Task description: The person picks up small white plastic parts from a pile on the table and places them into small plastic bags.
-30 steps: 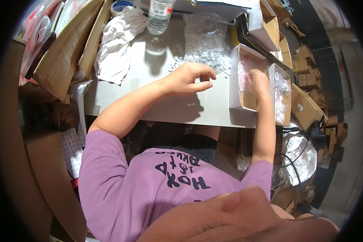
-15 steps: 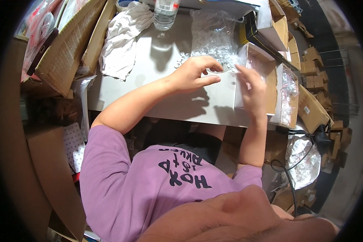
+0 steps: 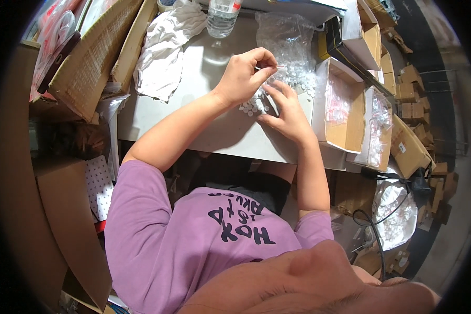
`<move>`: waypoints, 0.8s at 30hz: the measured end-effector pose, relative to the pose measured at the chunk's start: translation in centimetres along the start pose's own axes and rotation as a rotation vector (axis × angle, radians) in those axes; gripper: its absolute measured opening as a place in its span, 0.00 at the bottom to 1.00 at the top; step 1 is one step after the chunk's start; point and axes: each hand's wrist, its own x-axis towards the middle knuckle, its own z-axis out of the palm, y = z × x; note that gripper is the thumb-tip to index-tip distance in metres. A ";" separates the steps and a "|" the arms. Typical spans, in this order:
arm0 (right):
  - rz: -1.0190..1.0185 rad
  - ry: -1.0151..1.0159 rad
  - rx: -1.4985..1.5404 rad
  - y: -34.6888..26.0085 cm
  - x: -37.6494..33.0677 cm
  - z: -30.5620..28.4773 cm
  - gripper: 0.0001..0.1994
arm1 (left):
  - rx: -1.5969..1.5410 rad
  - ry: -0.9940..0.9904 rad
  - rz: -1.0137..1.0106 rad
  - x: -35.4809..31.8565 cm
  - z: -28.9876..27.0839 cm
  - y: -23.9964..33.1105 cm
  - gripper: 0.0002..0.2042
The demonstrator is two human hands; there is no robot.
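My left hand [image 3: 246, 77] is raised over the table, its thumb and forefinger pinched together. A pale, see-through edge shows at the fingertips, too small to name. Just to its right, my right hand [image 3: 290, 115] has its thumb and fingers apart, curved beside a small heap of white round pieces [image 3: 249, 108]. Something clear and shiny lies between the two hands, partly hidden by the fingers. Beyond them, more white pieces [image 3: 304, 79] are spread at the mouth of a large clear plastic bag [image 3: 285, 36] lying on the table.
On the right stands an open carton [image 3: 356, 118] with small clear bags [image 3: 337, 102] inside, beside another box of clear bags [image 3: 377, 128]. A water bottle [image 3: 222, 21] and a crumpled white cloth [image 3: 165, 52] are at the back left. Cardboard boxes [image 3: 97, 52] line the left side.
My right hand has moved left from beside the open carton to the white pieces near my left hand. My left thumb and forefinger, apart before, are pinched together. White pieces now lie nearer me.
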 end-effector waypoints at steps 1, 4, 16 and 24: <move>-0.022 0.046 -0.047 0.0 0.0 0.4 0.29 | 0.000 -0.003 -0.002 0.0 0.1 -0.2 0.06; 0.008 -0.041 0.056 0.8 -0.3 0.0 0.26 | 0.032 0.025 0.084 0.0 0.1 -0.8 0.06; 0.109 0.103 0.105 1.1 -1.8 -0.6 0.20 | -0.058 -0.045 -0.056 -0.3 -0.1 -0.1 0.09; 0.038 0.171 -0.005 1.5 -1.4 0.7 0.12 | -0.175 -0.132 -0.065 -0.3 0.4 -0.5 0.08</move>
